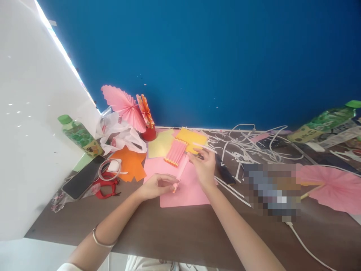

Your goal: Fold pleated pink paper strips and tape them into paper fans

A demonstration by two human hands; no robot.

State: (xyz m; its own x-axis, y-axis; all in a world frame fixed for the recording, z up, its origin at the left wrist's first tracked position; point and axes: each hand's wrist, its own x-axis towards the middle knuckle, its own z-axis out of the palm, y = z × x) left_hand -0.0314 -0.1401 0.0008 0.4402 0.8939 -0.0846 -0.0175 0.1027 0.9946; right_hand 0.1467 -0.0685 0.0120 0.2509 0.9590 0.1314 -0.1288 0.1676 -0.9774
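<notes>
Between my hands, a narrow folded strip of pink paper [182, 170] slants over the pink sheets [191, 195]. My left hand [158, 186] pinches its near end between thumb and fingers. At the far end, the fingertips of my right hand [204, 167] close on the strip. Just beyond it lies a pleated pink paper [176, 151] with wavy yellow and orange edges. Yellow paper [194, 138] is spread behind that, partly covered. A thin white strip passes by my right fingers; whether they touch it I cannot tell.
Orange paper [130, 165], a tape roll [101, 174], a phone [84, 177] and a green-capped bottle [81, 137] are at left. Pink paper fans [124, 107] stand by the blue wall. Many white paper strips [242, 141] and another pink fan [335, 188] lie at right.
</notes>
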